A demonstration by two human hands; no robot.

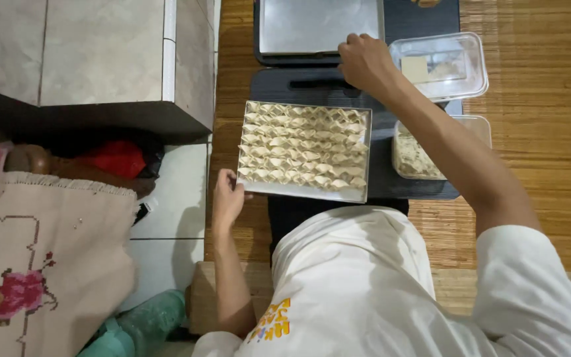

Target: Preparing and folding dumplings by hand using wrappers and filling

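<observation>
Your left hand grips the near-left corner of the filled tray, mid-mat on the dark boards. Right hand, fingers curled, presses the empty tray at the far edge. Keep the filled tray level; folded dough pieces slide easily.

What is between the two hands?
In the head view, the metal tray packed with folded dough pieces lies between the left hand, at its near corner, and the right hand beyond it.
</observation>
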